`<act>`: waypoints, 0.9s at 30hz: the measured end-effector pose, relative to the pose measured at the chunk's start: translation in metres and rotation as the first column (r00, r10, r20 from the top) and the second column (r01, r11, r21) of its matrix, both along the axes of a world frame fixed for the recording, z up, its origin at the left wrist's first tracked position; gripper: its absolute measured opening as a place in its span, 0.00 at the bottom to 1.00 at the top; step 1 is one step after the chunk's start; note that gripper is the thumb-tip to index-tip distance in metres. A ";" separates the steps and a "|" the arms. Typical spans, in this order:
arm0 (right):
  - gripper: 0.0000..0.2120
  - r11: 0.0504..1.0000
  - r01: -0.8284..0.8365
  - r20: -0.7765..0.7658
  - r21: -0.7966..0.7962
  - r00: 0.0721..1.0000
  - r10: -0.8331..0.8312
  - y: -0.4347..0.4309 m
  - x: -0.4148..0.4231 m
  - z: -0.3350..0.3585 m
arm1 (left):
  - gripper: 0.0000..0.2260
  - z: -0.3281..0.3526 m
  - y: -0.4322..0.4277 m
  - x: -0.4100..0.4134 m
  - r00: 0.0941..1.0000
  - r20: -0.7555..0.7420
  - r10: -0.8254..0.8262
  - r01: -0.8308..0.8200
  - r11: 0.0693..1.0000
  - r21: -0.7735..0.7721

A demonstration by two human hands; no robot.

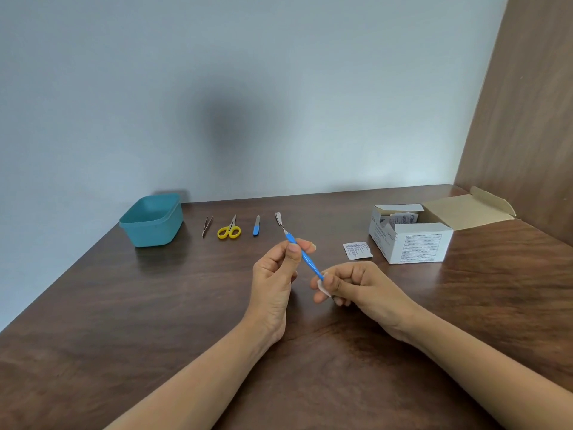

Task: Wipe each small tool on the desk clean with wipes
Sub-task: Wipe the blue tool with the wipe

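My left hand (276, 271) pinches a slim blue-handled tool (305, 258) near its far end, holding it slanted above the desk. My right hand (350, 285) pinches a small white wipe (322, 286) folded around the tool's near end. On the desk behind lie, left to right, tweezers (207, 225), yellow-handled scissors (230, 229), a short blue-handled file (256, 226) and a metal nail clipper (279, 218).
A teal plastic tub (152, 221) stands at the back left of the brown desk (124, 305). An open white box of wipe packets (412, 240) sits at the back right, with a torn packet (357, 250) lying beside it. A wooden panel (527, 119) walls the right side.
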State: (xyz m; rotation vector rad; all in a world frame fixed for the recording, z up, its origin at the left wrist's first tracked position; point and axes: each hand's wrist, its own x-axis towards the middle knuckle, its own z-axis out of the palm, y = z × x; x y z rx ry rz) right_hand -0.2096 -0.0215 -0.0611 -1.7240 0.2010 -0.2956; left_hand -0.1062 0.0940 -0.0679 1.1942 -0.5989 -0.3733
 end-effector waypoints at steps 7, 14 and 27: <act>0.08 0.997 0.062 0.013 0.055 0.998 -0.063 -0.002 0.002 -0.004 | 0.08 -0.001 0.000 0.001 1.000 0.003 0.005 -0.005 1.000 -0.014; 0.07 1.000 0.012 0.006 -0.002 1.000 -0.012 -0.002 0.002 -0.004 | 0.09 0.000 -0.001 0.002 1.000 -0.005 0.010 -0.010 1.000 -0.006; 0.04 0.997 0.039 0.029 0.073 0.999 -0.041 -0.002 0.002 -0.006 | 0.09 0.002 0.000 0.000 0.998 0.062 0.004 -0.007 0.999 0.035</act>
